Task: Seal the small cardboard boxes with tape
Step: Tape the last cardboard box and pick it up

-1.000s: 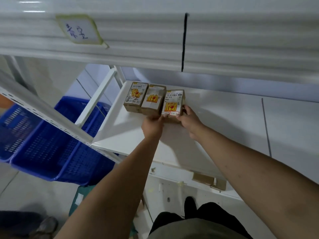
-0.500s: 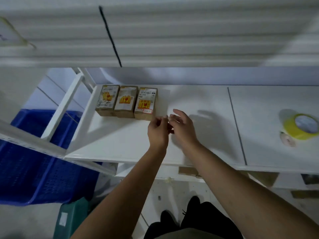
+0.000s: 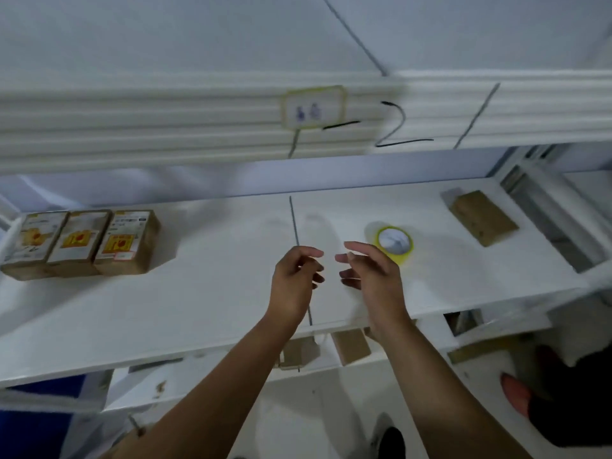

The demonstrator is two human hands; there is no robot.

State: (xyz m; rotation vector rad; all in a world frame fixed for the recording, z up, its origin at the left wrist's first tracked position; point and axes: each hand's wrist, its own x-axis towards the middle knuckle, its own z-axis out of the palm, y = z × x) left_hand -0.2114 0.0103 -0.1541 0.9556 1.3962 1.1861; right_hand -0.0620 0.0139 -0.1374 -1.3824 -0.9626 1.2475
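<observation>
Three small cardboard boxes (image 3: 79, 243) with yellow and white labels stand side by side at the left end of the white shelf (image 3: 205, 293). A plain brown box (image 3: 482, 217) lies alone at the far right of the shelf. A yellow tape roll (image 3: 394, 242) lies flat between them, just beyond my right hand (image 3: 371, 276). My left hand (image 3: 294, 283) and my right hand hover above the shelf's middle, fingers loosely curled toward each other, holding nothing.
An upper shelf edge with a taped paper label (image 3: 313, 107) overhangs the work area. Small brown boxes (image 3: 351, 346) sit on a lower shelf below the front edge. A white frame post (image 3: 549, 207) bounds the right end.
My hands let go of the rightmost labelled box and drew back to the right, parting slightly. The view swung right, bringing the tape roll and the plain brown box into sight.
</observation>
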